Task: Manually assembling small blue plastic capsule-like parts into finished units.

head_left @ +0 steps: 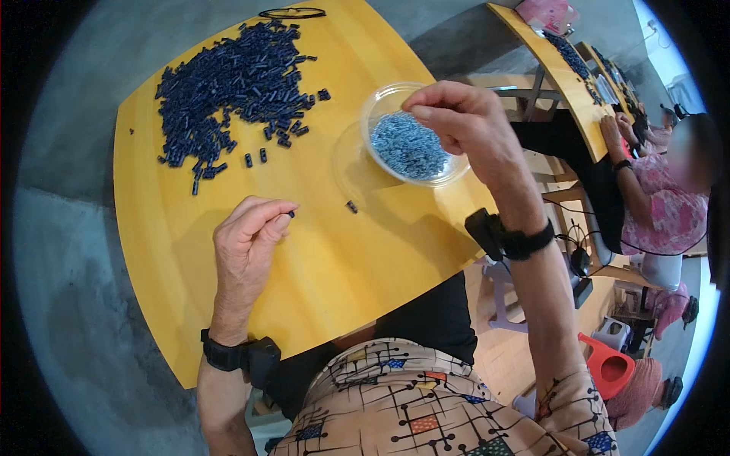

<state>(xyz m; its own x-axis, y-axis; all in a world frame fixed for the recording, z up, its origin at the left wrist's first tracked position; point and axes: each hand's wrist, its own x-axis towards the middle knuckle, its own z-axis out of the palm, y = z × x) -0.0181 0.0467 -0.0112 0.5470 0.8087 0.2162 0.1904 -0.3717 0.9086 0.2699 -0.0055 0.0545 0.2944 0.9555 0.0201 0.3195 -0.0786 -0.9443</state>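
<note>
No text, label, brand, number or sign is legible. Landmark: the yellow table (319, 289). On it, the dark blue pieces (228, 83) and the clear round tub (389, 97) show no readable marking. At its near side, the patterned shirt (365, 399) bears lines, dots and checked patches. Beyond its upper right, any print on the pink bag (547, 15) is indistinct.

From here I count one bowl (386, 100), left of it one left hand (247, 234) with one dark piece (291, 215), one right hand (465, 125) at its rim. One loose piece (351, 207) lies left of the bowl, one heap (228, 83) farther left. The bowl's blue bits (407, 144) I can't number.
</note>
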